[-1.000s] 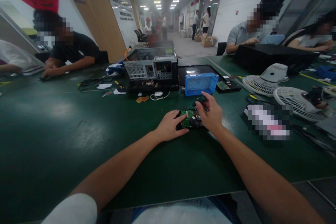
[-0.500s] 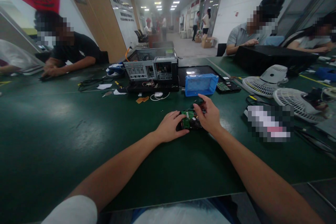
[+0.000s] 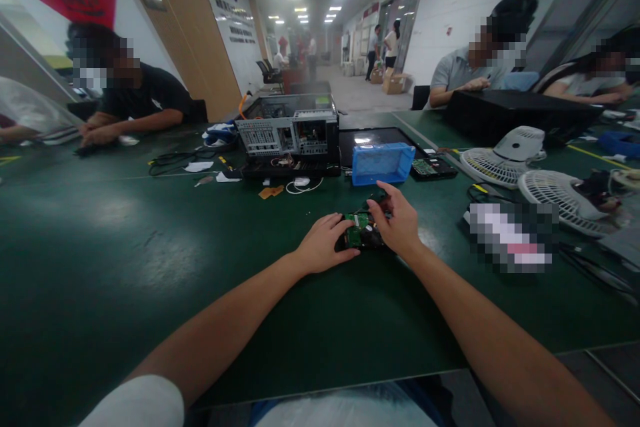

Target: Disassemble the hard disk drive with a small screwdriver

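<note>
On the table before me lies a small black hard drive (image 3: 356,235), its green circuit board facing up. My left hand (image 3: 325,243) grips its left end, thumb along the near edge and fingers over the far side. At the drive's right side is my right hand (image 3: 400,220), thumb and forefinger curled around a small dark item (image 3: 379,200). The fingers hide most of that item, so its kind is unclear. The right palm covers the drive's right end.
Beyond my hands stand a blue plastic bin (image 3: 383,163) and an opened computer case (image 3: 287,130). A second board-bearing device (image 3: 434,167) lies right of the bin. White fans (image 3: 500,160) and cables sit at the right. Co-workers sit across the green table (image 3: 150,267).
My hands and the hard drive keep almost the same place. The view has shifted very slightly. The co-worker at the left has moved their hands a little.
</note>
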`<state>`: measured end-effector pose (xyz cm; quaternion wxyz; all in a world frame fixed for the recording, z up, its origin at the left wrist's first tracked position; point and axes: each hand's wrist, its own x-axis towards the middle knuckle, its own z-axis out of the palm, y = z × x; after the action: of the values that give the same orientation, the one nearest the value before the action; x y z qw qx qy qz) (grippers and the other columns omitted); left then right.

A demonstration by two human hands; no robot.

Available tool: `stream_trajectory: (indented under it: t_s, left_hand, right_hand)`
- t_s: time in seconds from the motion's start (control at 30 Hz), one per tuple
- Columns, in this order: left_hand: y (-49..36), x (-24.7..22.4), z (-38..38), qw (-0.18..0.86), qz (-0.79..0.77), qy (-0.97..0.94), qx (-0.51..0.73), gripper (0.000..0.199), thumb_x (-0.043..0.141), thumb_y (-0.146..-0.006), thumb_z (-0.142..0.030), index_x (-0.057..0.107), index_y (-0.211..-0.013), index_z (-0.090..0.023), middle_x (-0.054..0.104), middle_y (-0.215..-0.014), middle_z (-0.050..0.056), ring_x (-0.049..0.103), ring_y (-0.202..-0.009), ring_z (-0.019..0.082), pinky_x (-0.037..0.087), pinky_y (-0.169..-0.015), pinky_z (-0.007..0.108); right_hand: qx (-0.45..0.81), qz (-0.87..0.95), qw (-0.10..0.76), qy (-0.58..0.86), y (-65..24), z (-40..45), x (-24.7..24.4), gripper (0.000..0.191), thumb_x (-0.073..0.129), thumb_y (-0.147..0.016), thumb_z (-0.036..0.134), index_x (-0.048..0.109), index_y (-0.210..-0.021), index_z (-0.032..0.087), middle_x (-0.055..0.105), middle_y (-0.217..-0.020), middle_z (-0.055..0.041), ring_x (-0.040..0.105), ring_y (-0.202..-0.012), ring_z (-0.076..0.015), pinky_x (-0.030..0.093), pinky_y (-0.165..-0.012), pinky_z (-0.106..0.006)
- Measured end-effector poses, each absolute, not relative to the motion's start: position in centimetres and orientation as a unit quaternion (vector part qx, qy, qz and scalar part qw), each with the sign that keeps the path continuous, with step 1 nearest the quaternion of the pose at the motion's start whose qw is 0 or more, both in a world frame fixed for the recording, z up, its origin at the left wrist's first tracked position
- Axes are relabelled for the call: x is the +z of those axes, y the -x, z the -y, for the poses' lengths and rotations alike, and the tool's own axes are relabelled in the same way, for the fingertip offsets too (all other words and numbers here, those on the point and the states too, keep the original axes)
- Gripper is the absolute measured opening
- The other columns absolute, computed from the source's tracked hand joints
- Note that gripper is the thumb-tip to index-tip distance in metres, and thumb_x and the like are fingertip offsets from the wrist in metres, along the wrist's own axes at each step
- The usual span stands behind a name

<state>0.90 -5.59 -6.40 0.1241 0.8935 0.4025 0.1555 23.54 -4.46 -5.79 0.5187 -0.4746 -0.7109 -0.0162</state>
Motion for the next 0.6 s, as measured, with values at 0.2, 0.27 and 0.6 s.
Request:
stream_trajectory:
  t_s: [0.2,0.27,0.6]
  left_hand:
    - [-0.87,-6.85,5.42,0.12,-0.399,-0.894,0.165,0.075,0.06,-0.086,-0.067,0.049,-0.144,-0.021,0.046,-0.153,0.016,0.038,-0.145,0.035,0.03,-0.119,0.053]
    - [-0.86,-6.91,5.39,0.118,-0.398,-0.895,0.163,0.075,0.059,-0.086,-0.068,0.049,-0.144,-0.022,0.045,-0.154,0.015,0.038,-0.145,0.035,0.03,-0.119,0.053]
    - [-0.78,-6.57,5.48,0.125,-0.405,-0.892,0.155,0.075,0.057,-0.087,-0.069,0.049,-0.145,-0.023,0.043,-0.155,0.015,0.036,-0.146,0.035,0.031,-0.119,0.054]
  right_hand:
    - [-0.036,0.711,0.515,0.478,-23.7,4.23,-5.99,0.049,0.058,-0.096,0.043,0.052,-0.139,0.022,0.07,-0.117,-0.0113,0.07,-0.089,-0.024,0.058,-0.087,-0.045]
    - [-0.039,0.709,0.517,0.478,-23.72,4.18,-6.01,0.049,0.059,-0.096,0.043,0.052,-0.139,0.021,0.069,-0.117,-0.0114,0.07,-0.089,-0.0239,0.058,-0.088,-0.045]
    - [-0.039,0.702,0.523,0.481,-23.72,4.16,-5.87,0.048,0.059,-0.095,0.045,0.053,-0.138,0.022,0.07,-0.114,-0.0113,0.07,-0.09,-0.0253,0.058,-0.085,-0.046]
